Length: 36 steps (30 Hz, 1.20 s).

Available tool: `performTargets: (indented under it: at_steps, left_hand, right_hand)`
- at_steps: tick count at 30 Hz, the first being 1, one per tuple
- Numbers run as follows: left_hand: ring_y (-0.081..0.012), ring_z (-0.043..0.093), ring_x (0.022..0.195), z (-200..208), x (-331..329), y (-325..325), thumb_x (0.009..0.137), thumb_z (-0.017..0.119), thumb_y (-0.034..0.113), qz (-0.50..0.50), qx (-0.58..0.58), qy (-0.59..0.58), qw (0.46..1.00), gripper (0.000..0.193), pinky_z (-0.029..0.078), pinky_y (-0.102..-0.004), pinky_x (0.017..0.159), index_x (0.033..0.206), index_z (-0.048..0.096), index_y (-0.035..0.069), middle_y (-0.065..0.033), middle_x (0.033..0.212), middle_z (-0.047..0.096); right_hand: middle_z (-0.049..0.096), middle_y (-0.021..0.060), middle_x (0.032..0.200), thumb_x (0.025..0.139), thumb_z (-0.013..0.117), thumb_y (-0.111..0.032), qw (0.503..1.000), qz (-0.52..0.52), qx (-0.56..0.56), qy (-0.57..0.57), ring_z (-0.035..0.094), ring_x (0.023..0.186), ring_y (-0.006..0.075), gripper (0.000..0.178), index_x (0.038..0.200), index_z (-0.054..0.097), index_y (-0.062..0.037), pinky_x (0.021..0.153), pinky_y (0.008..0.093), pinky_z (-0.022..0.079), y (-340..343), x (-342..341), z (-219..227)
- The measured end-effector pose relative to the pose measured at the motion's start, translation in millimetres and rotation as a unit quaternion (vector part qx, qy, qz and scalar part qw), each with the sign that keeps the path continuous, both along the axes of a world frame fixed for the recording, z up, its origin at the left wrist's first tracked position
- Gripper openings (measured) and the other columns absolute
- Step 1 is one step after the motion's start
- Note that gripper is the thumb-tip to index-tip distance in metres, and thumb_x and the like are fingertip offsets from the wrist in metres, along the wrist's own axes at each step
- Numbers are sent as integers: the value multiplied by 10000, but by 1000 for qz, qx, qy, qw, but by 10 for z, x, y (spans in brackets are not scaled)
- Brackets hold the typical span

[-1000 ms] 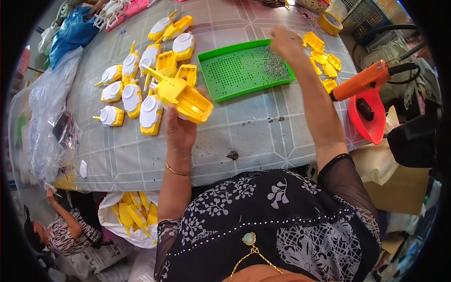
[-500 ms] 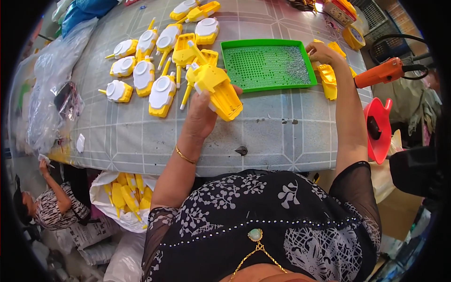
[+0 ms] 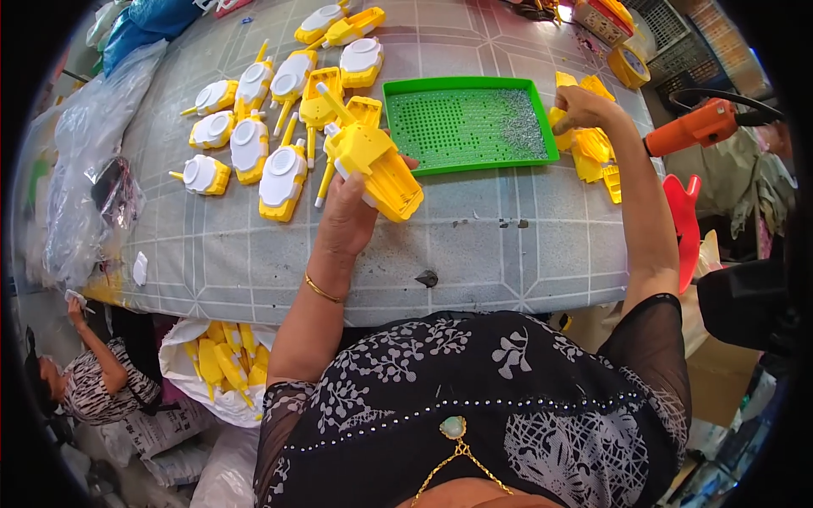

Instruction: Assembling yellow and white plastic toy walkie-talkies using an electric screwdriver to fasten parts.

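Note:
My left hand (image 3: pixel 349 207) is closed around a yellow plastic toy housing (image 3: pixel 381 161) with a white underside, its hollow back facing up and its stem pointing to the upper left. At the far right of the table, my right hand (image 3: pixel 586 110) has its fingers pinched on a small yellow plastic piece (image 3: pixel 558 121). More yellow plastic pieces (image 3: pixel 593 148) lie in a pile just under that hand. Beside it stands a shallow green tray (image 3: pixel 470 167) with rows of holes and small metal screws (image 3: pixel 525 118) gathered at its right end.
Several yellow-and-white toys (image 3: pixel 282 179) lie on the left half of the table (image 3: pixel 356 284). An orange electric screwdriver (image 3: pixel 693 127) hangs at the right, above a red plastic container (image 3: pixel 684 220). A white sack (image 3: pixel 178 347) of yellow parts sits below. Another person (image 3: pixel 106 372) is at lower left.
My right hand has come slightly nearer, and a small yellow piece now shows at its fingertips. The pile beneath it has shifted. My left hand keeps hold of the toy housing.

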State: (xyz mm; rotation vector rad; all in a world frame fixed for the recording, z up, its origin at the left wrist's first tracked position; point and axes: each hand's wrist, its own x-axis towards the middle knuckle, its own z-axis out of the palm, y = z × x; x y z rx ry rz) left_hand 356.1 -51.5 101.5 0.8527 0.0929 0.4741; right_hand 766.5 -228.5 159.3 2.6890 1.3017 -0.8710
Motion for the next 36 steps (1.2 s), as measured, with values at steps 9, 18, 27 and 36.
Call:
performTargets:
  at_steps: [9,18,27,36]
  left_hand:
    - [-279,580,1256,-10,-18,24,869,762,140,59,-27,30,997,696,513,-399,1016,1459,402,59,-160,1387,553]
    - [-238,621,1203,-31,-59,-20,827,815,103,70,-75,6,995,717,557,-379,979,1432,432,77,-77,1324,598]
    - [-239,631,1191,-7,-114,-11,832,814,120,55,-89,-14,994,684,552,-393,986,1414,458,73,-84,1317,610]
    - [-200,631,1171,24,-114,-4,796,826,27,61,-72,-2,996,657,533,-352,998,1363,498,71,-63,1274,634]
  right_hand:
    - [682,38,1001,921,738,-206,798,-76,546,243,647,857,104,315,1153,596,-47,701,229,510,265,-1238,415]
    - [580,125,1299,876,757,-67,798,-119,422,412,637,961,133,501,1323,542,4,816,256,532,438,-2427,46]
    - [610,99,1262,800,823,-109,831,149,501,189,614,1117,218,487,1251,638,-111,883,301,529,271,-2494,134]
    - [659,126,1154,771,850,-149,819,148,547,88,640,1073,278,474,1195,665,-44,924,361,519,336,-2597,125]
